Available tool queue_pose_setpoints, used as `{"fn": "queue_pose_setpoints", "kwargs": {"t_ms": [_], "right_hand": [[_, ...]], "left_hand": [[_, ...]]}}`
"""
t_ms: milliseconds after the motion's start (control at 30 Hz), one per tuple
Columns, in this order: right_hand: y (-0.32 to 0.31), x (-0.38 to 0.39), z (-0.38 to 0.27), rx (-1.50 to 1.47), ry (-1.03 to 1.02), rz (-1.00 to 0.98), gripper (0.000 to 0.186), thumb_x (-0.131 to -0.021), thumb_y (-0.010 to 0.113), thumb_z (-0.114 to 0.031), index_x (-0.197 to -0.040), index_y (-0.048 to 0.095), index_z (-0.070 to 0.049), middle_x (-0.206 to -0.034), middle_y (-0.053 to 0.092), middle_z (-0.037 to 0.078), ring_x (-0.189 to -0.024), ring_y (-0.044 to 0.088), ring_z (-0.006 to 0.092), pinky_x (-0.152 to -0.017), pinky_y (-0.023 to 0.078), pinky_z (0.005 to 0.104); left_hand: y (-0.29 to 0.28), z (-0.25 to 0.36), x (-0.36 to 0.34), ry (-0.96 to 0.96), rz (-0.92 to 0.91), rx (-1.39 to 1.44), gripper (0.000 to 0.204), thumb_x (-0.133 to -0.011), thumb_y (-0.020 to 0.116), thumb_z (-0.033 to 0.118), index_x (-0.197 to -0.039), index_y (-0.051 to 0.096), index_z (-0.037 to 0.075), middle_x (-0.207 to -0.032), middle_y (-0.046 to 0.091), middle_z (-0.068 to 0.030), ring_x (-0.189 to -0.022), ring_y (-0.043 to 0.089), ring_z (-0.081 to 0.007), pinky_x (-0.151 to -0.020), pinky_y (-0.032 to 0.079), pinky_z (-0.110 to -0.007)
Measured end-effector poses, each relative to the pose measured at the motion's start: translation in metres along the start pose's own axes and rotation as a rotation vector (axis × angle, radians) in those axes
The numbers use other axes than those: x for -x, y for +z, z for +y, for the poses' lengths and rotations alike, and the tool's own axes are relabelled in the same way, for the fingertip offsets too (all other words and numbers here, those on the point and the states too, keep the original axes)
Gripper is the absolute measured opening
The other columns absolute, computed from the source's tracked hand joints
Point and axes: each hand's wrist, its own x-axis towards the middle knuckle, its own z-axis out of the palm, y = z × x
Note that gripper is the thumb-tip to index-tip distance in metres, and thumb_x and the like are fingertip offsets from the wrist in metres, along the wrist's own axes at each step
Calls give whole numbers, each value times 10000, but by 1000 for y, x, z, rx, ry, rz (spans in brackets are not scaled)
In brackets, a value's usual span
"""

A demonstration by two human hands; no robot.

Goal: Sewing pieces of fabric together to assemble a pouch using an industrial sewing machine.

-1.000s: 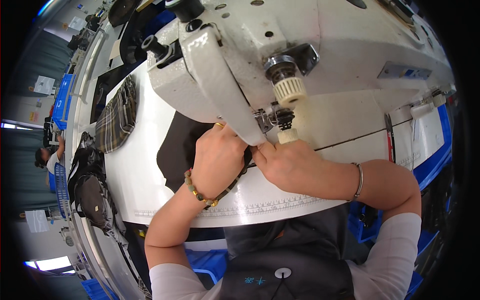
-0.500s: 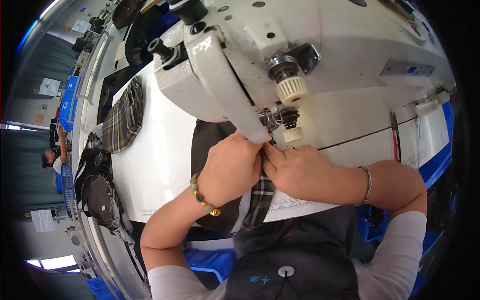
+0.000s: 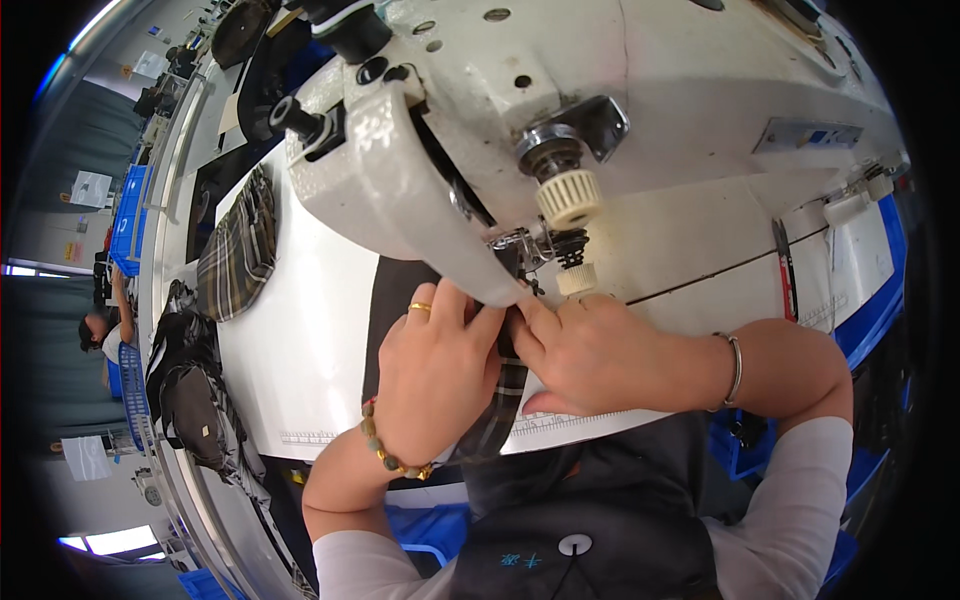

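Note:
At the white sewing machine [image 3: 420, 190], my left hand [image 3: 435, 375], with a gold ring and bead bracelet, has its bent fingers pressed together on a dark fabric piece [image 3: 390, 285], just below the needle area [image 3: 525, 265]. My right hand [image 3: 590, 355], with a metal bangle, holds the same work from the right, index finger pointing up beside the machine's arm, thumb lower down. A plaid strip [image 3: 495, 420] shows between and below my hands along the dark piece. The fingertips near the needle are partly hidden by the machine.
Folded plaid pieces [image 3: 235, 255] lie left on the white table [image 3: 280, 370], beside a dark fabric bundle [image 3: 195, 410]. Red-and-black scissors [image 3: 785, 260] lie at right. Blue bins [image 3: 128, 215] line the left rail; a co-worker [image 3: 105, 335] sits beyond.
The dark piece has shifted right and turned, exposing more plaid strip. My left hand went right, then dropped lower with its fingers repositioned. My right hand moved slightly right and its thumb now shows.

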Motion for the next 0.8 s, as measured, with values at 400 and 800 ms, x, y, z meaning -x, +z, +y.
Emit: {"fn": "queue_pose_setpoints", "kwargs": {"t_ms": [400, 800], "right_hand": [[15, -1, -11, 233, -200, 207, 244, -746, 622, -149, -865, 697, 51, -860, 716, 289, -521, 621, 168, -432, 461, 267], [5, 8, -31, 296, -133, 170, 222, -711, 626, -187, -737, 707, 19, -841, 713, 308, -538, 606, 166, -439, 389, 250]], "left_hand": [[-19, -16, 6, 22, -282, 220, 523, -829, 671, 84, -1345, 591, 68, -831, 695, -88, -706, 676, -304, -576, 520, -385], [-13, -9, 5, 66, -398, 337, 631, -760, 663, 79, -1371, 540, -16, -815, 687, -129, -668, 666, -329, -570, 514, -405]]}}
